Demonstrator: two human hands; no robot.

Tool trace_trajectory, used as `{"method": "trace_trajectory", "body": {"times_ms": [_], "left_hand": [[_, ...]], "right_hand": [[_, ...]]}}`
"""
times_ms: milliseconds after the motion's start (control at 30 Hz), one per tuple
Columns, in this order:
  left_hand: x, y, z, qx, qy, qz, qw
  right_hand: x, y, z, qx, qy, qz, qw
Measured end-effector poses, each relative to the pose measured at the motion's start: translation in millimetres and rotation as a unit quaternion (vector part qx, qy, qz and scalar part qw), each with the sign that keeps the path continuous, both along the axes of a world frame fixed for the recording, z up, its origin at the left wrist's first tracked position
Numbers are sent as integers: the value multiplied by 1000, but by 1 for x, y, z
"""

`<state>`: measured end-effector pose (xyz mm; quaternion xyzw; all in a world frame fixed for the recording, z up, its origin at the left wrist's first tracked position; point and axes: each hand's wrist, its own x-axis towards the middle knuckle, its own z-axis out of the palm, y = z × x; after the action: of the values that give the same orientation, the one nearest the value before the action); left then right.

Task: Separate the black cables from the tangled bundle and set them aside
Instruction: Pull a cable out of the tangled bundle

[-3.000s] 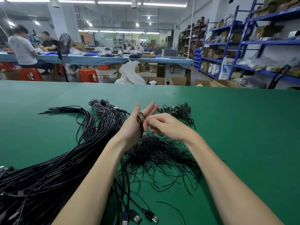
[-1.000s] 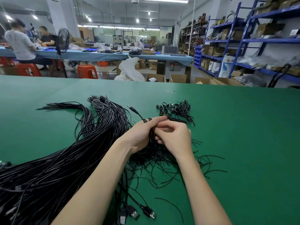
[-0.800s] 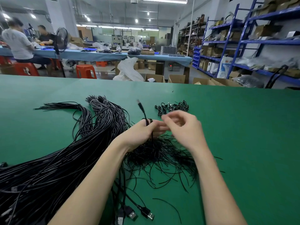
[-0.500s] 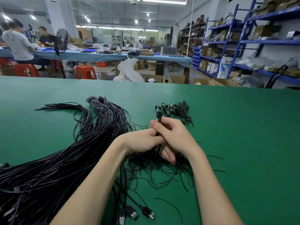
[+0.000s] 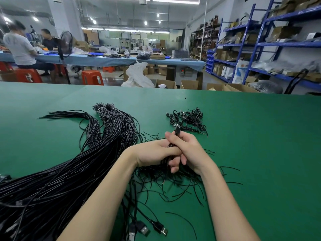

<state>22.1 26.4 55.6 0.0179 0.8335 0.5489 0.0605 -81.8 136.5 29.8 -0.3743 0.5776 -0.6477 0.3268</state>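
Observation:
A thick bundle of long black cables (image 5: 73,171) sweeps across the green table (image 5: 260,153) from the lower left to the middle. Beneath my hands lies a tangle of short thin black wires (image 5: 175,181). My left hand (image 5: 152,152) grips a bunch of these wires. My right hand (image 5: 189,150) is curled round a short black cable (image 5: 177,130) whose plug end sticks up above my fingers. The two hands touch each other. A small heap of separated short cables (image 5: 188,119) lies just beyond them.
Several USB plugs (image 5: 147,228) lie near the table's front edge between my forearms. Past the far edge stand cardboard boxes (image 5: 189,84), orange stools (image 5: 92,77), a blue workbench with seated people, and blue shelving (image 5: 260,46) at the right.
My right hand pulled one short cable up out of the wires in my left hand, then closed round it. Both hands have come together low over the tangle.

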Motion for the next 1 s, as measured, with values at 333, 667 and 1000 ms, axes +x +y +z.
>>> {"method": "trace_trajectory", "body": {"times_ms": [333,667,1000], "left_hand": [[-12,-1,-4,-34,87,155,983],[-18,22,-6,181,-3,179,967],[-18,29,-9,193,-44,183,963]], "right_hand": [[-15,-8,-14,-45,-13,-155,987],[-9,-14,-8,-13,14,-197,980],[-10,-19,-8,-60,-25,-237,969]]}}
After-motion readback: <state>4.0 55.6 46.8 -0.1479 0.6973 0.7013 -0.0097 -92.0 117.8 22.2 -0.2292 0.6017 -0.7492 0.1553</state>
